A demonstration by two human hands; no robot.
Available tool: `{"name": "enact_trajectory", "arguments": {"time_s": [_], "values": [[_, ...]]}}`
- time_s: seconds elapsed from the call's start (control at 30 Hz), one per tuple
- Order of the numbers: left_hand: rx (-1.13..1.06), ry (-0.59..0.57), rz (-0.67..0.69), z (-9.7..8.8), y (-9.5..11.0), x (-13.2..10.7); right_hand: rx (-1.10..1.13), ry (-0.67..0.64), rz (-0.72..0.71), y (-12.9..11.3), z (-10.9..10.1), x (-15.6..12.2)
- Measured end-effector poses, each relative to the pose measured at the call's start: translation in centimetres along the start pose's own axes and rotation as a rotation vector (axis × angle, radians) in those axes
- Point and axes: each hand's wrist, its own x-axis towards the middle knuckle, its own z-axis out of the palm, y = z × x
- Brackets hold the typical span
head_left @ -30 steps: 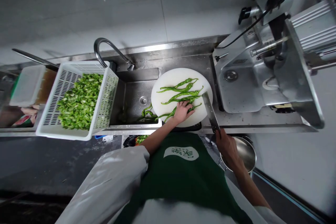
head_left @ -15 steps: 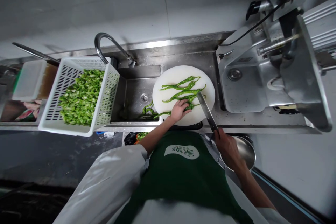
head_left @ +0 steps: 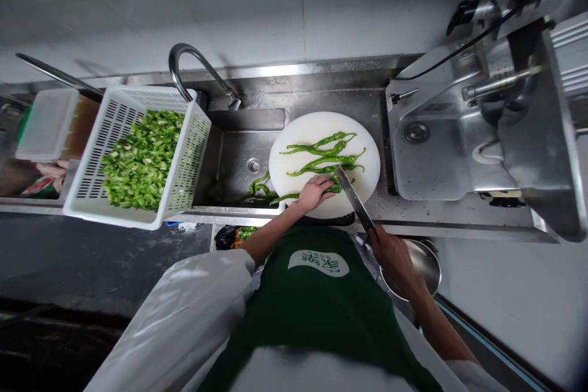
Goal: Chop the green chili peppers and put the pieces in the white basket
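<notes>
A round white cutting board (head_left: 365, 184) carries several long green chili peppers (head_left: 316, 165), lying roughly side by side. My left hand (head_left: 313, 194) is closed over the chili pepper (head_left: 285, 198) nearest me, holding it against the board. The thin end of that pepper sticks out to the left, and its thick end shows past my fingertips. My right hand (head_left: 390, 255) grips the handle of a kitchen knife (head_left: 354, 201). The blade slants up and left over the board, its far end beside the held pepper's thick end, just right of my left fingers.
A white slotted basket (head_left: 87, 205) of chopped green peppers (head_left: 142, 162) stands left of the sink (head_left: 239, 153), under a curved faucet (head_left: 177, 55). More chili peppers (head_left: 261, 187) lie in the sink. To the right is a metal slicing machine (head_left: 432, 159). A steel pot (head_left: 425, 266) sits below the counter edge.
The knife has moved left and slightly down, bringing its blade closer to my left fingers. My left hand stays on the pepper. The whole view has shifted slightly.
</notes>
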Motion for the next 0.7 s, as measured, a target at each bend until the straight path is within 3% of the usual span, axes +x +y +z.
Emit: {"name": "enact_trajectory", "arguments": {"time_s": [0.47, 0.7], "values": [[-0.01, -0.017, -0.052, 0.8, 0.5, 0.3, -0.045, -0.149, 0.0, -0.2, -3.5, 2.7], [-0.07, -0.031, -0.067, 1.2, 0.0, 0.4, -0.009, -0.133, -0.056, 1.3, -2.3, 4.2]]}}
